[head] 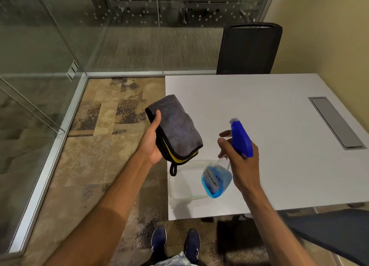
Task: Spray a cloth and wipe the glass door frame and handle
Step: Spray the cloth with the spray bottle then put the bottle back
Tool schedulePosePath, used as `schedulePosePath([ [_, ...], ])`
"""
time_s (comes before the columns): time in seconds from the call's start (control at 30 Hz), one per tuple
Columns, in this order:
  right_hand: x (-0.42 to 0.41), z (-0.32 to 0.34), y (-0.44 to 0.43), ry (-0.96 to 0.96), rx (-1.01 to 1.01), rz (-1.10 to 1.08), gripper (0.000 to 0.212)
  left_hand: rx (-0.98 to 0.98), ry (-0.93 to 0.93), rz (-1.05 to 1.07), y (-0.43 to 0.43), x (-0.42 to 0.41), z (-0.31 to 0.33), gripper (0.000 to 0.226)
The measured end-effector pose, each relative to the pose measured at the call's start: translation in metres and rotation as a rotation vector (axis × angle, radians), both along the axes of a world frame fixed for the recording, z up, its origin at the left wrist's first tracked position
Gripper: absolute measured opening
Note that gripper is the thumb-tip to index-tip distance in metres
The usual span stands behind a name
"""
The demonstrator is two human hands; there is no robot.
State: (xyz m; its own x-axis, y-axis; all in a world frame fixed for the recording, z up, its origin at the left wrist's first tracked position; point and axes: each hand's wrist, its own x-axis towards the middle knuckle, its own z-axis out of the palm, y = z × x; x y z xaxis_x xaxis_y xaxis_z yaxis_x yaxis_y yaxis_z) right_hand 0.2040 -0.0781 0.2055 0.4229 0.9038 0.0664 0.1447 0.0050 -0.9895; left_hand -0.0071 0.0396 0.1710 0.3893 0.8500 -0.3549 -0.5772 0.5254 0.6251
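The left hand [152, 144] holds the folded grey cloth with yellow underside [175, 128]. Just to its right, the right hand [242, 168] grips the blue spray bottle [229, 160], whose nozzle points far-left toward the cloth.

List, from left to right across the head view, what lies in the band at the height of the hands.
Glass wall → patterned carpet → left hand → folded grey cloth → right hand holding the blue spray bottle → white table → grey cable hatch.

My forearms are bare, no sleeves showing. I wear dark blue sneakers [158, 239] with white side stripes, and a pale patterned garment [175, 260].
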Motion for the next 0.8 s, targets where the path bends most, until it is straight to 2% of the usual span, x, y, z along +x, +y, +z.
schedulePosePath([
  [0.2, -0.009, -0.027, 0.007, -0.102, 0.011, -0.001, 0.032, -0.016, -0.027, 0.040, -0.007, -0.012, -0.005, 0.058],
  [0.6, -0.011, -0.118, 0.015, -0.095, -0.154, 0.021, 0.050, -0.074, -0.009, 0.062, -0.025, -0.026, -0.010, 0.057],
  [0.8, -0.006, -0.140, 0.015, -0.095, -0.179, 0.009, 0.049, -0.082, -0.005, 0.058, -0.029, -0.028, -0.014, 0.057],
])
